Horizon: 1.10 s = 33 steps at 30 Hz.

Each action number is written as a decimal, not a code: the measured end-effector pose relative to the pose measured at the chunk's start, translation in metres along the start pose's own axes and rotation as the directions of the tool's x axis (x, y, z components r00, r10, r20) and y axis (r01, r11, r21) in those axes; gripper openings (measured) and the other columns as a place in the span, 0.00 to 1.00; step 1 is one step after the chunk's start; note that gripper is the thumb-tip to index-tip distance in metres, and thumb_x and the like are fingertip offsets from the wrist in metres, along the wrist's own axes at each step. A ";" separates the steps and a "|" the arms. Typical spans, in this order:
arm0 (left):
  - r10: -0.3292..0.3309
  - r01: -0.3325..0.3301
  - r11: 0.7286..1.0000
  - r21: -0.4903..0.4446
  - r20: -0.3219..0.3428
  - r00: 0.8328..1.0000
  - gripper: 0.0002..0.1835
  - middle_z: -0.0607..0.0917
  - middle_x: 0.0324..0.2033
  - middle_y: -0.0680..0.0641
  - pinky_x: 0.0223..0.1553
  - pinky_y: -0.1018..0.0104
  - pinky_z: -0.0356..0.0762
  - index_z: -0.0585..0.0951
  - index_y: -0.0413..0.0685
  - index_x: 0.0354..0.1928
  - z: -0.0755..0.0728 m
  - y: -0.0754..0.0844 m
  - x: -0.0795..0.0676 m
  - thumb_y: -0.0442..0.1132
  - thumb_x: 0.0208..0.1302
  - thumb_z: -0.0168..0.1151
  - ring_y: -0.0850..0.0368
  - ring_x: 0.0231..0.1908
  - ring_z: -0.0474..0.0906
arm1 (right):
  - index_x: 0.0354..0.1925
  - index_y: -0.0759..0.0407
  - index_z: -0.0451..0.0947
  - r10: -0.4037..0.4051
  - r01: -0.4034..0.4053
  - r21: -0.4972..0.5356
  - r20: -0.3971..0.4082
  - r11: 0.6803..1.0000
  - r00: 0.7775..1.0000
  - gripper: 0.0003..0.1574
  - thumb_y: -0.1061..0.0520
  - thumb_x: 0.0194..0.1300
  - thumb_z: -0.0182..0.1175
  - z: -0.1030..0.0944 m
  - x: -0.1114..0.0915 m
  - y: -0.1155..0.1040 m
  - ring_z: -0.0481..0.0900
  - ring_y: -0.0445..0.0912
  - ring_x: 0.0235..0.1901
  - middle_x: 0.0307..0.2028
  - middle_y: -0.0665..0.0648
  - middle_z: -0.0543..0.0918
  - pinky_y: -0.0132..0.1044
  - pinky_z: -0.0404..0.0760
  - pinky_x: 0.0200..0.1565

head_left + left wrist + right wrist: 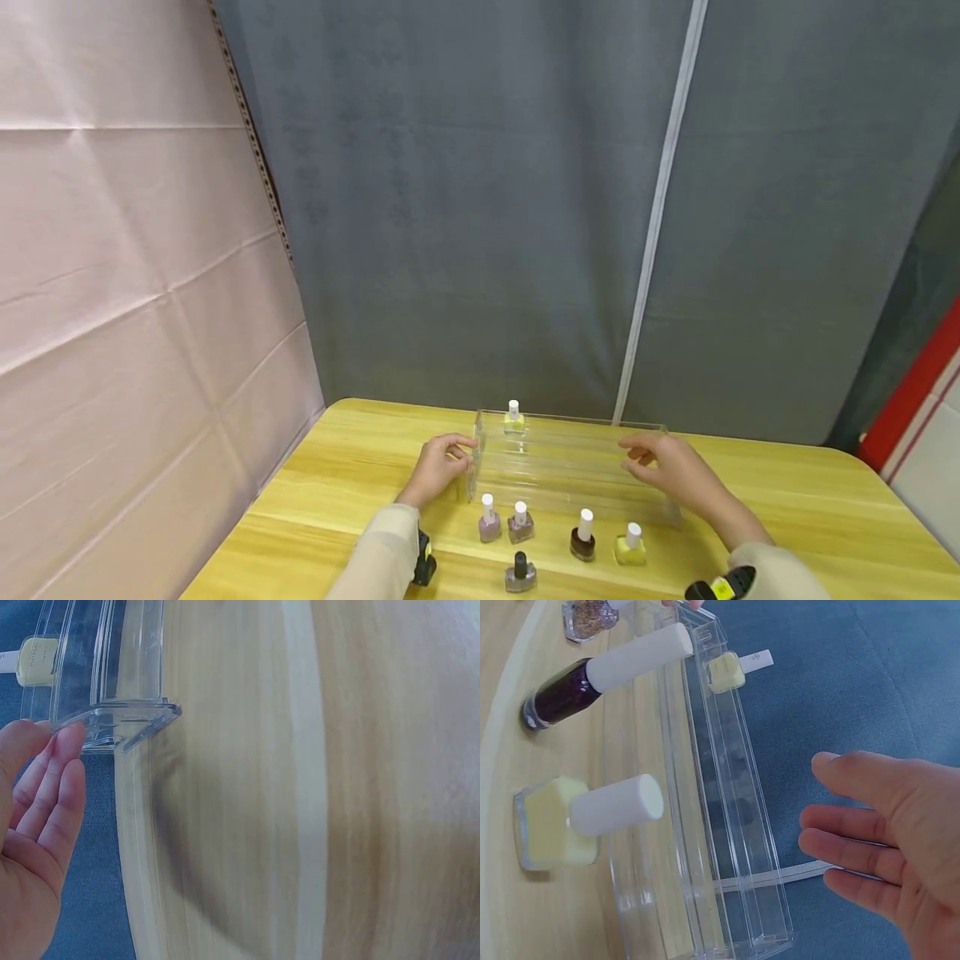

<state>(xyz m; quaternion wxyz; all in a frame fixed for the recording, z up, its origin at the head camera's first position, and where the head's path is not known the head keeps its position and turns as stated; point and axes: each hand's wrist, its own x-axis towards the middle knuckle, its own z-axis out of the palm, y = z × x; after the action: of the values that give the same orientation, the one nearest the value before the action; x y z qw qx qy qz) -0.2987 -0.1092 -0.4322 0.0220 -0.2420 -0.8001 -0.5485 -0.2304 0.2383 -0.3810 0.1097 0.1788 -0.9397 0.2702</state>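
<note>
Six small bottles with caps are counted in the head view, together with one clear rack (pixel 573 471) on the tabletop (pixel 337 471). The rack lies directly ahead, between the two hands, its long axis running left to right. One yellow bottle (pixel 513 422) stands on its rear tier, near the left end. On the near side of the rack stand a lilac bottle (pixel 490 527), a mauve bottle (pixel 521 528), a dark bottle (pixel 582 546) and a second yellow bottle (pixel 632 551); a black-capped bottle (pixel 521 578) stands nearest the wearer. The left hand (pixel 435 468) is at the rack's left end; the right hand (pixel 671 471) shows over its right part.

Left wrist view: thumb and forefinger come together at the rack's end panel, the other fingers bent. Whether they pinch the panel or merely touch it cannot be told. The loaded yellow bottle sits close to this hand.

Right wrist view: the hand is loosely spread, thumb well off the fingers, with nothing in its hold. It appears apart from the rack, against the grey curtain (pixel 870 690). Of the two, the left is judged nearer to the rack.
</note>
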 end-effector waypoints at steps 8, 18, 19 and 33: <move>-0.010 0.010 1.000 0.001 -0.014 1.000 0.11 0.78 0.30 0.28 0.32 0.43 0.76 0.79 0.30 0.42 0.001 0.000 -0.001 0.20 0.57 0.56 0.32 0.27 0.78 | 0.44 0.65 0.79 -0.032 0.032 -0.003 0.013 0.999 0.999 0.16 0.60 0.57 0.63 0.002 -0.010 0.005 0.80 0.43 0.31 0.37 0.58 0.83 0.40 0.79 0.35; -0.013 0.014 0.999 0.033 -0.029 0.999 0.11 0.80 0.28 0.35 0.29 0.51 0.79 0.79 0.29 0.43 0.004 -0.029 0.010 0.21 0.56 0.58 0.39 0.25 0.80 | 0.45 0.65 0.79 0.028 -0.028 -0.003 0.059 1.000 0.998 0.17 0.59 0.57 0.63 0.004 -0.023 0.009 0.79 0.42 0.31 0.36 0.56 0.83 0.37 0.78 0.33; -0.011 0.012 1.000 0.027 -0.029 1.000 0.11 0.79 0.29 0.34 0.29 0.49 0.78 0.78 0.29 0.43 0.004 -0.024 0.008 0.21 0.56 0.57 0.38 0.25 0.79 | 0.45 0.65 0.79 0.028 -0.027 -0.004 0.057 1.000 0.998 0.17 0.59 0.56 0.63 0.004 -0.024 0.009 0.79 0.42 0.30 0.36 0.56 0.83 0.37 0.78 0.33; -0.004 0.006 0.998 0.059 -0.030 1.000 0.11 0.80 0.29 0.37 0.24 0.53 0.78 0.79 0.31 0.43 0.004 -0.032 0.010 0.22 0.57 0.57 0.40 0.25 0.80 | 0.43 0.66 0.79 -0.009 0.008 0.018 0.064 1.000 0.998 0.16 0.59 0.56 0.64 0.011 -0.041 0.020 0.78 0.39 0.29 0.35 0.55 0.83 0.33 0.78 0.31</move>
<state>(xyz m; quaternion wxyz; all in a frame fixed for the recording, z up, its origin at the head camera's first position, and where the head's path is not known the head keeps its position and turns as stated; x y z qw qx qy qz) -0.3203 -0.1107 -0.4589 0.0397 -0.2310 -0.8162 -0.5281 -0.2018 0.2595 -0.4119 0.0790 0.1922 -0.9396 0.2721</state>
